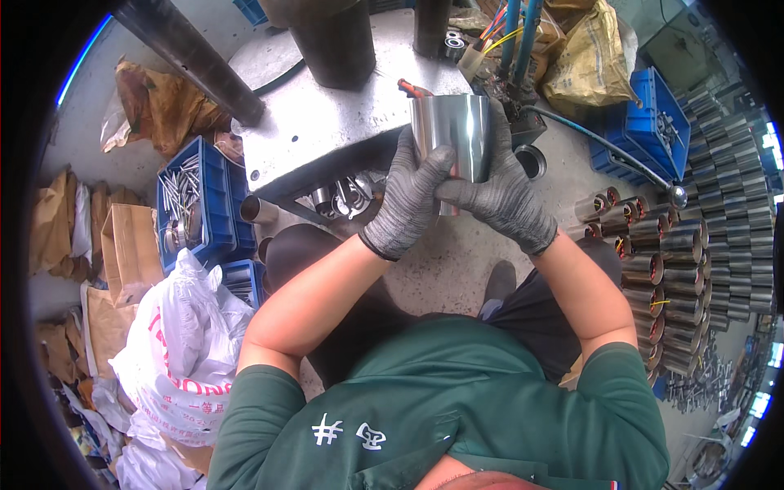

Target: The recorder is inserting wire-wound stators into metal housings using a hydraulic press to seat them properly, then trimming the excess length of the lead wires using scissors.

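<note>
Shirt [441,400]: green, at the lower edge, with both bare forearms reaching up from it toward the middle of the view.
Left hand [408,200]: in a grey knit glove, wrapped around the lower left of the steel cup, thumb pressed on its front wall; it grips the cup.
Right hand [500,192]: also gloved in grey, clasped on the cup's right side and underside, fingers running up the wall; it too holds the cup.
Steel cup [451,131]: a shiny, thin-walled metal cylinder, open at the top, upright between both palms, raised above the floor and just in front of the press table.
White sack [184,343]: crumpled plastic on the floor at the left, beside brown paper bags.
Blue crate [196,204]: left of the hands, filled with small metal rods.
Cup stacks [694,245]: rows of similar steel cylinders lying on their sides at the right.
Press table [327,122]: grey metal plate behind the cup, with a dark round column standing on it.
Second blue crate [653,122]: far right, behind a hose lying on the floor.
</note>
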`<state>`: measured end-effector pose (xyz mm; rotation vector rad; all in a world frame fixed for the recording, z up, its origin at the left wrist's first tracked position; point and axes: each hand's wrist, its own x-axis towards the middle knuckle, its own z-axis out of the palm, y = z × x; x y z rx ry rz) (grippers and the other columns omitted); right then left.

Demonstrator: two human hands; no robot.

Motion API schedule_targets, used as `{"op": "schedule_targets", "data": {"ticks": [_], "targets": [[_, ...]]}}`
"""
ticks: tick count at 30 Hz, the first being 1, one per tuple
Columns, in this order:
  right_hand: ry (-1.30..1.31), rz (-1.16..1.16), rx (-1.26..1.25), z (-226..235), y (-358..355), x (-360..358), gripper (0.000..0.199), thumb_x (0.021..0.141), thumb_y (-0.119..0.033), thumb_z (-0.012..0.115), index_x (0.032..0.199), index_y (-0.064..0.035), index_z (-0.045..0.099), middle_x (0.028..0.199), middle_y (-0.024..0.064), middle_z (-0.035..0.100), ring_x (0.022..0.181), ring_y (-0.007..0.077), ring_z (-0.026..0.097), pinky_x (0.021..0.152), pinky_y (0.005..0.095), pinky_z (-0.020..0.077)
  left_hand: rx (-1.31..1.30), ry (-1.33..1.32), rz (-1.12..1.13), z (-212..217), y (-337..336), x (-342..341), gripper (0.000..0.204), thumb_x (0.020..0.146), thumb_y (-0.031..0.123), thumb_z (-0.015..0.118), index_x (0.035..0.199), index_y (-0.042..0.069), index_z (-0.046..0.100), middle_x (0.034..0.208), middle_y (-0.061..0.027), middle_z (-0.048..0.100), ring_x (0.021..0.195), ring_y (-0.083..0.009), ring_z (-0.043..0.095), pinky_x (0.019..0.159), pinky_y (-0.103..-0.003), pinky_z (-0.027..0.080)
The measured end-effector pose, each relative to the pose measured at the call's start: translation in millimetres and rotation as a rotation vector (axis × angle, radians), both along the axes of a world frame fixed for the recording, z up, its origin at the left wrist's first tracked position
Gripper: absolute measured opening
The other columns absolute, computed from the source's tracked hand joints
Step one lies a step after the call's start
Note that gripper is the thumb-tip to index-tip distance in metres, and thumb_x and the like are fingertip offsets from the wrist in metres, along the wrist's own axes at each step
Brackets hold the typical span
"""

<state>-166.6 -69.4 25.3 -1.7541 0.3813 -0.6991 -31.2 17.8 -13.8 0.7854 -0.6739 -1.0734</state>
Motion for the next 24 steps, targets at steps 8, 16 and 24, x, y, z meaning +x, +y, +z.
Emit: {"op": "schedule_targets", "data": {"ticks": [8,16,24], "targets": [[0.081,0.030,0.028,12,-13,-10,0.135,0.068,-0.034,0.096,0.161,-0.0039,0.003,0.139,0.0190,0.051,0.125,0.0265,0.056,0.107,0.0392,0.0489,-0.023,-0.019,-0.085,-6,-5,9,0.088,0.091,0.054,0.069,0.147,-0.004,0.037,0.128,-0.0202,0.061,0.116,-0.0283,0.066,0.100,-0.041,0.056],[-0.006,0.143,0.133,7,-33,-27,0.124,0.068,-0.030,0.096,0.164,-0.0159,0.018,0.131,0.0169,0.058,0.120,0.0238,0.059,0.101,0.0403,0.0530,0.021,0.088,-0.222,8,3,12,0.086,0.094,0.061,0.060,0.148,-0.003,0.039,0.129,-0.0219,0.062,0.115,-0.0318,0.066,0.100,-0.044,0.057],[0.061,0.184,0.226,16,-34,-38,0.119,0.069,-0.025,0.096,0.163,-0.0187,0.024,0.127,0.0131,0.060,0.109,0.0208,0.065,0.099,0.0372,0.0541,0.075,0.273,-0.309,12,10,16,0.084,0.095,0.062,0.053,0.151,0.001,0.039,0.136,-0.0219,0.058,0.121,-0.0329,0.063,0.107,-0.049,0.050]]}}
